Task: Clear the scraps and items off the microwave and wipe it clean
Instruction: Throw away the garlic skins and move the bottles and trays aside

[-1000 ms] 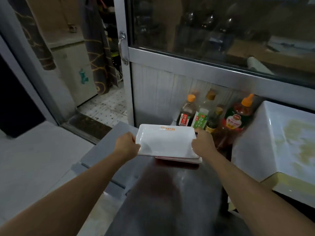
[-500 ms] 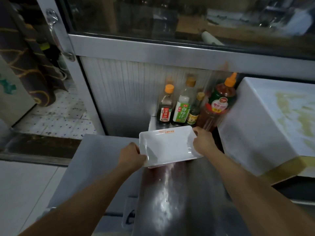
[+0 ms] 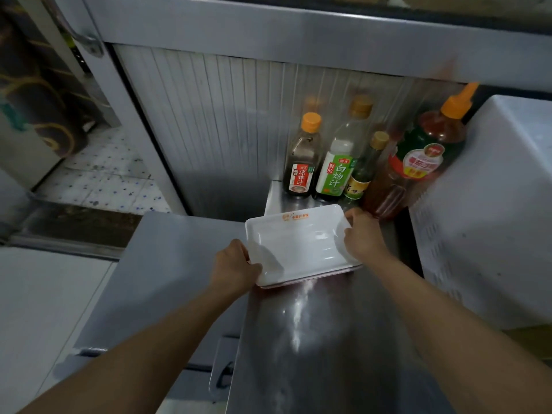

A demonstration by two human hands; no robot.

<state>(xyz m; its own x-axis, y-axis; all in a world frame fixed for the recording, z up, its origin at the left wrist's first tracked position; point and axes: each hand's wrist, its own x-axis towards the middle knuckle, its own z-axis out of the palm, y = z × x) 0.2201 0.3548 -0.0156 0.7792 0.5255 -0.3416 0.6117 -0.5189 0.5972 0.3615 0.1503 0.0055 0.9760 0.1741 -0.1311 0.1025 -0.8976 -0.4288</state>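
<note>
A white rectangular tray [image 3: 298,246] with an orange logo on its far rim lies low over a shiny steel counter [image 3: 313,339], a second reddish tray edge showing just under it. My left hand [image 3: 234,265] grips the tray's near left corner. My right hand [image 3: 363,234] holds its right edge. The white microwave [image 3: 490,222] stands at the right, with vent holes in its side; its top is mostly out of frame.
Several sauce bottles stand against the ribbed wall behind the tray: a dark one [image 3: 301,162], a green-labelled one [image 3: 339,162], a small one [image 3: 363,171] and a large red one [image 3: 418,162]. A grey lower surface [image 3: 167,264] lies left. A doorway with tiled floor [image 3: 101,180] opens far left.
My view has swung right and down, closer to the counter. Both hands have carried the tray down toward the steel counter in front of the bottles.
</note>
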